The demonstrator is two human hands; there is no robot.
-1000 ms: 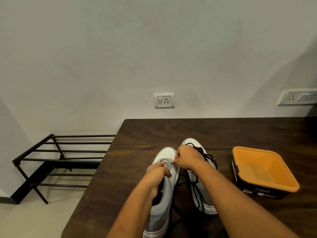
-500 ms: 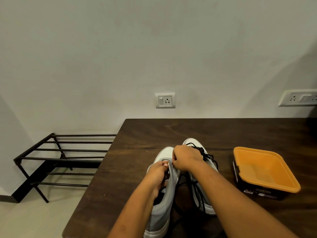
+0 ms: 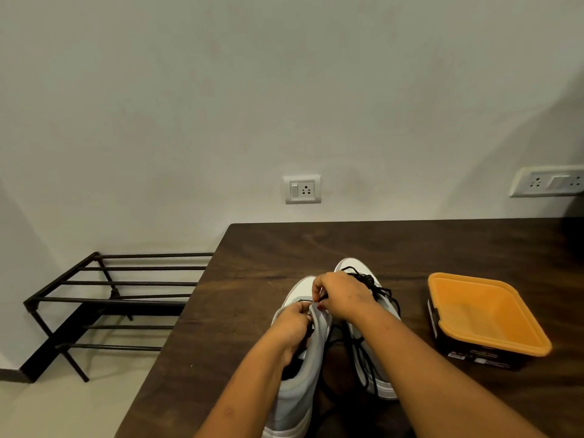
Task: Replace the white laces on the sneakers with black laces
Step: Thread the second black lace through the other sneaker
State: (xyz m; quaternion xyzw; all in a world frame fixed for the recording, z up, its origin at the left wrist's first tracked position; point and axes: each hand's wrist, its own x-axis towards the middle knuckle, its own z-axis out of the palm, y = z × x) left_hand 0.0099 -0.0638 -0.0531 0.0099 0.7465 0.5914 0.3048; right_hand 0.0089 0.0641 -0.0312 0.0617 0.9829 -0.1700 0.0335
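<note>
Both your hands work the left sneaker (image 3: 300,390) mid-table (image 3: 252,248): left hand (image 3: 292,324) grips its eyelet flap, right hand (image 3: 343,295) pinches the black lace (image 3: 304,300). Right sneaker (image 3: 346,265) sits just beside it, black-laced.

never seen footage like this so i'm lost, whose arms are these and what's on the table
No machine: a person wears a camera on the head, looking down at their own arms. On the dark table, the left hand grips the upper of the nearer sneaker; the right hand pinches a black lace at its front eyelets. The other sneaker already carries black laces. An orange tub sits to the right.
</note>
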